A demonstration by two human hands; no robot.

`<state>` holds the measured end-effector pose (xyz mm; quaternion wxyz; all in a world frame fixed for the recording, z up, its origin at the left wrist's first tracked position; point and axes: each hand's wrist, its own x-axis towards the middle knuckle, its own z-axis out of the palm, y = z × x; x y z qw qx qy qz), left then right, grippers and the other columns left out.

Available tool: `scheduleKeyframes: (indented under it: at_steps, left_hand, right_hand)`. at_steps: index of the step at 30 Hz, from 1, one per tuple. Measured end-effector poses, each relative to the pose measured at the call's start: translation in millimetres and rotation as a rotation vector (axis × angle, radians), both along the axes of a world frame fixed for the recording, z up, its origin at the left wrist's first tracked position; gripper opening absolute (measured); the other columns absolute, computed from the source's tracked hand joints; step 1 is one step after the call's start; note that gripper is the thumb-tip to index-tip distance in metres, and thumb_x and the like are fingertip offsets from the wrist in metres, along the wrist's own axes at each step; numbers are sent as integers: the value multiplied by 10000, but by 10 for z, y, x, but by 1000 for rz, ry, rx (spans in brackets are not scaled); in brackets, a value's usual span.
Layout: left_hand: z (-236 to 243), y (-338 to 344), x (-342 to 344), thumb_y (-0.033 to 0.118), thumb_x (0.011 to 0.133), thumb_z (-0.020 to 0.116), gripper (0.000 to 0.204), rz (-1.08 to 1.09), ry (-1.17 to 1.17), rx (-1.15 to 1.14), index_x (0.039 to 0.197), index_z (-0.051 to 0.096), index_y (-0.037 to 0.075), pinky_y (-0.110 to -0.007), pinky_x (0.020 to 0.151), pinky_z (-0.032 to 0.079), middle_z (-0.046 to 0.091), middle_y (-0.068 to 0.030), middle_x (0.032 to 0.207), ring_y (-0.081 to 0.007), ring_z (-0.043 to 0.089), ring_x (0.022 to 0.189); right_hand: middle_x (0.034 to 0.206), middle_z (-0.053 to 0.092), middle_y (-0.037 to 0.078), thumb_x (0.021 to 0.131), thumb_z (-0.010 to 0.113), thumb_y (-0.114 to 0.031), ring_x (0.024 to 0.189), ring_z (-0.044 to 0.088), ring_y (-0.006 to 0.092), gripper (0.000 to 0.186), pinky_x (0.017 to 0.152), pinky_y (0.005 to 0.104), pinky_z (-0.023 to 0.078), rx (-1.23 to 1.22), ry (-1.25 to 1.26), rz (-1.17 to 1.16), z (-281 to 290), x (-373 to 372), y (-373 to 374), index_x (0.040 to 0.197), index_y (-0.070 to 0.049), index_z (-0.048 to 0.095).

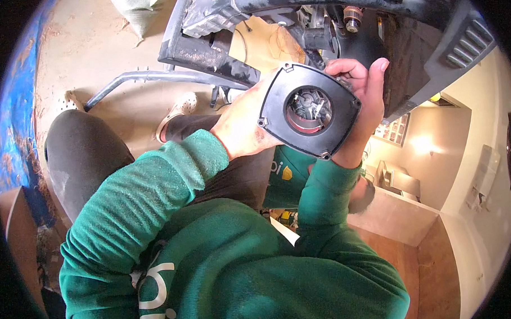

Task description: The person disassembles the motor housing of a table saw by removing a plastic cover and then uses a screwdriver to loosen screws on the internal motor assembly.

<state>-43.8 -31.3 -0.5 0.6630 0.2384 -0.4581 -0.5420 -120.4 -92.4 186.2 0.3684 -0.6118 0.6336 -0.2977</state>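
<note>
Between my hands is a black, square-cornered housing [271, 122] with a round opening in its face. Metal parts and a reddish ring [302, 124] show inside that opening, and small tabs stand at its corners. My left hand [240, 126] grips the left side, its fingers mostly hidden behind the housing. My right hand [371, 93] cups the right side, with fingers curled at the upper edge. Just beyond my hands stands a dark, dusty machine [409, 58] with tubular framing and a slotted vent panel.
A grey bent metal tube [134, 77] runs low from the machine beside my feet. A blue sheet [18, 123] lies at the left, and a pale sack [138, 12] sits at the far left. Another person in a green sweatshirt [290, 178] is close by, beyond my right arm.
</note>
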Motion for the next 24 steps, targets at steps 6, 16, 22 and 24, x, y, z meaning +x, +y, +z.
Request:
scheduleKeyframes:
  at_steps: [6,16,22,24]
  left_hand:
    - [13,-19,7,269,705,966,1023,-88,108,54,1538,425,23,-430,1109,498,624,-212,1398,-362,629,1307]
    - [-3,-34,144,329,762,916,1004,1,16,0,1579,402,52,-420,1112,505,641,-202,1404,-345,644,1316]
    - [-31,-14,224,278,746,925,1070,-6,-18,-40,1607,329,57,-459,1109,505,594,-219,1450,-390,620,1325]
    - [-31,-9,245,241,721,931,1073,-56,-18,-18,1598,340,61,-476,1103,507,585,-226,1455,-402,610,1329]
  right_hand:
    - [819,700,102,1122,256,-660,725,630,146,860,723,253,494,5,52,-20,6,48,-52,912,42,706]
    - [904,670,76,1146,285,-602,900,596,161,762,899,298,437,-8,-29,35,-48,-114,14,898,-3,686]
    - [978,646,104,1167,252,-539,964,583,195,724,948,326,422,-51,78,18,-73,3,118,896,1,651]
    - [989,634,125,1174,240,-501,962,578,222,701,958,349,425,-73,95,131,-69,-73,87,909,21,624]
